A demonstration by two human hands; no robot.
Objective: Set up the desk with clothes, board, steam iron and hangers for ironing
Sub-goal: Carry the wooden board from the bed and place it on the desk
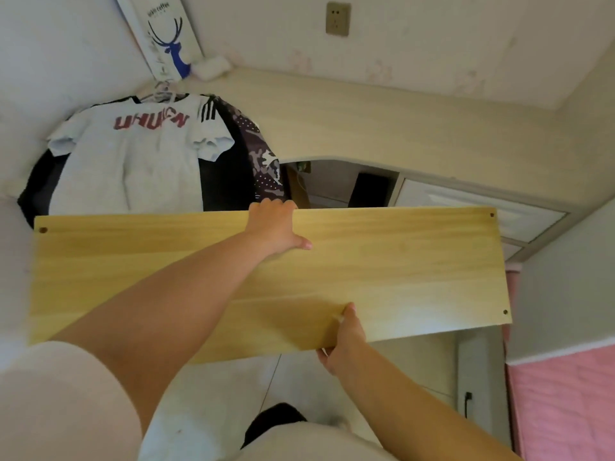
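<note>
Pale yellow wood grain covers the board (382,277), a long flat rectangular plank with small dark holes near its corners, held level in the air in front of the person. Nearest the camera, below the board, white sleeves show at both shoulders, and light floor tiles lie under the board's near edge.

At the board's near long edge, the right hand (342,341) clamps it, thumb on top and fingers curled underneath. The left hand (278,227) reaches across the top face to the board's far long edge, its fingers hooked over that edge and its thumb flat on the surface. Both hands are closed on the plank.

Right of the board, a pink quilted cover (565,404) fills the lower corner.

Beyond the board's far edge stands the light wooden desk (382,128), an L-shaped top with a curved cut-out. Under it, past the board's right half, sits a white drawer front (466,201); whether anything is inside cannot be told.

Past the board's left half, a white T-shirt (133,154) hangs on a white plastic hanger (163,93), with red letters across the chest that look like "UHUIGN" and black stripes on the shoulder. Beside it hangs a camouflage garment (263,154) and dark clothing behind.

Farthest from the board, in the desk's corner, leans a white framed print (166,34) with a blue deer and small wording ending in "coffee". A wall socket (337,18) sits on the wall above the desk.
</note>
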